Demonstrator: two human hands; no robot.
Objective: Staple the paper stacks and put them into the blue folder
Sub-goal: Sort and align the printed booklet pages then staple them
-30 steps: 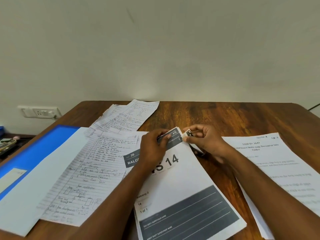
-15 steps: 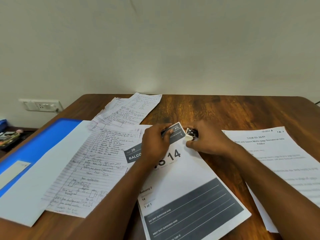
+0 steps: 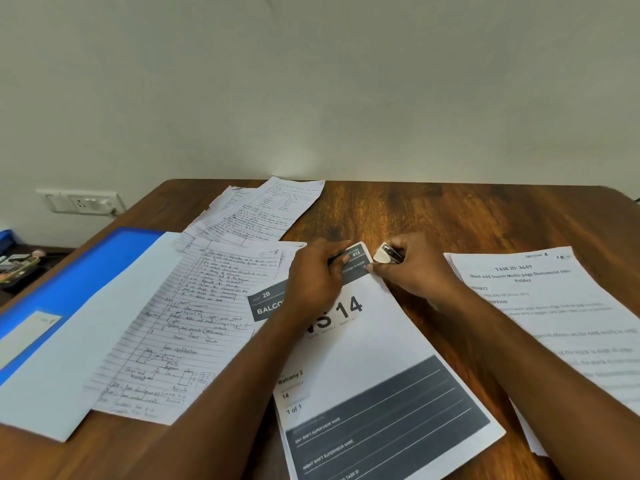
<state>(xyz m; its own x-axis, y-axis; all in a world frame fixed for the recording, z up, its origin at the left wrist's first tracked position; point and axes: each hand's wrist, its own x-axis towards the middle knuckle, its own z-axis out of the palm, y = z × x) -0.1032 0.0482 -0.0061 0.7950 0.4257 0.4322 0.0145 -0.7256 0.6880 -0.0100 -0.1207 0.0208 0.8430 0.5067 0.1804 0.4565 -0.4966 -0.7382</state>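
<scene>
Left hand point(image 3: 313, 284) pinches the top corner of the white printed paper stack point(image 3: 374, 368). Right hand point(image 3: 412, 271), just beside it, grips a small silver-and-black stapler point(image 3: 387, 255).

The brown wooden counter point(image 3: 450, 216) shows streaked grain with a soft sheen. The blue plastic folder point(image 3: 79, 275) looks smooth. The printed white paper stack point(image 3: 374, 358) is matt, the small stapler point(image 3: 388, 255) shiny metal with a pale plastic cap.

The folder point(image 3: 69, 282) at the left is bright blue. The table point(image 3: 433, 216) is brown with dark wood streaks. The middle paper point(image 3: 377, 375) is white with dark grey blocks. The lined sheet point(image 3: 180, 334) has handwriting.
</scene>
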